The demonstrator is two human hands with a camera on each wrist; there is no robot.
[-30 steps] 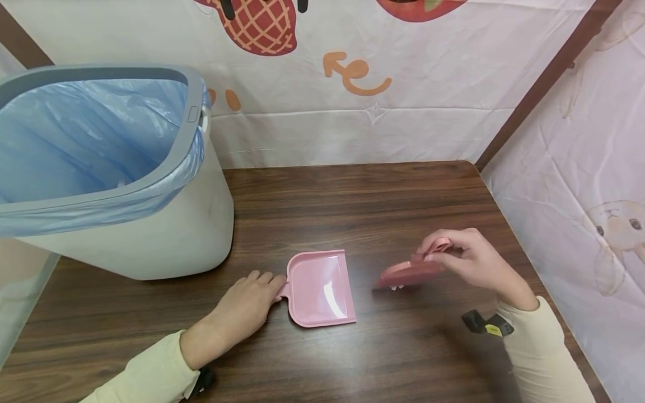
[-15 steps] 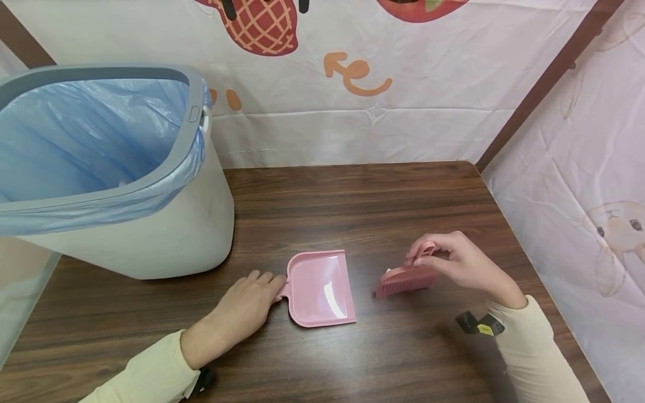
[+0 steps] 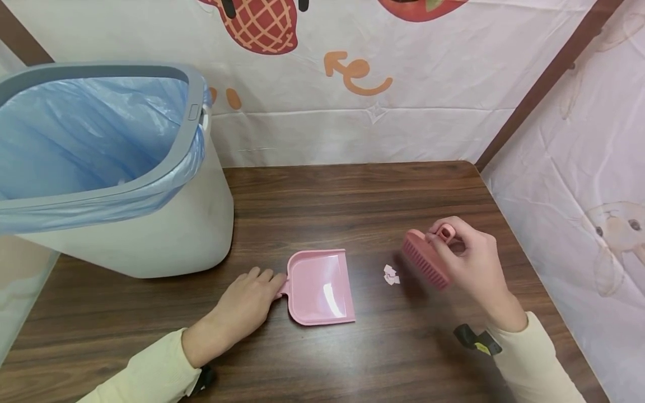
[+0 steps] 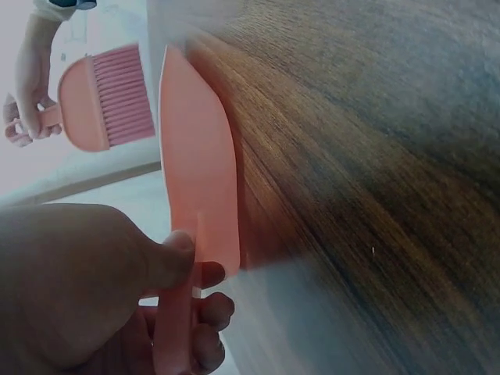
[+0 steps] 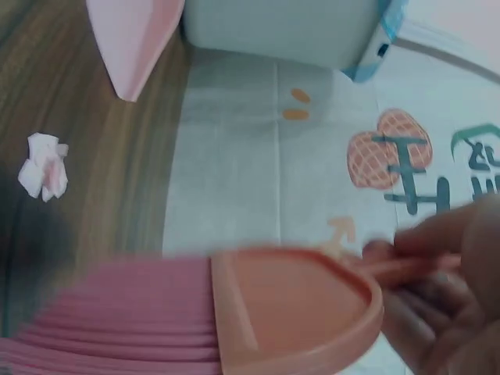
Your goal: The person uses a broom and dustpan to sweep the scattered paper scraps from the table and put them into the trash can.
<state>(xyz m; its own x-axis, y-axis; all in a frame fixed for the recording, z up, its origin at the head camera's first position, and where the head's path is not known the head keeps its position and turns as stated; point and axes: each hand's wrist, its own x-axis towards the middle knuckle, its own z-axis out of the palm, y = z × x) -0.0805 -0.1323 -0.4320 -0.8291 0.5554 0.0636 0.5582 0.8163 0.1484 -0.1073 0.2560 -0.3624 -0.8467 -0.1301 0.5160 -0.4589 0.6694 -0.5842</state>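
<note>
A pink dustpan (image 3: 318, 288) lies on the wooden table, its straight lip facing right. My left hand (image 3: 250, 305) grips its short handle; in the left wrist view the thumb and fingers wrap that handle. To the right, my right hand (image 3: 468, 263) holds a pink hand brush (image 3: 427, 258) by the handle, raised over the table with its bristles tilted down and left. Several small torn scraps of pale paper (image 3: 390, 275) lie together between dustpan and brush. The right wrist view shows the brush (image 5: 289, 312) close up, with the scraps (image 5: 44, 166) at the left.
A tall white bin (image 3: 196, 224) with a grey rim and blue liner (image 3: 101, 134) stands on the table at the left. A printed white cloth (image 3: 428, 134) hangs along the back, and another borders the right side.
The brush has lifted off the table and swung right, its bristles turning toward the left, uncovering the paper scraps. The left hand and dustpan have stayed in place.
</note>
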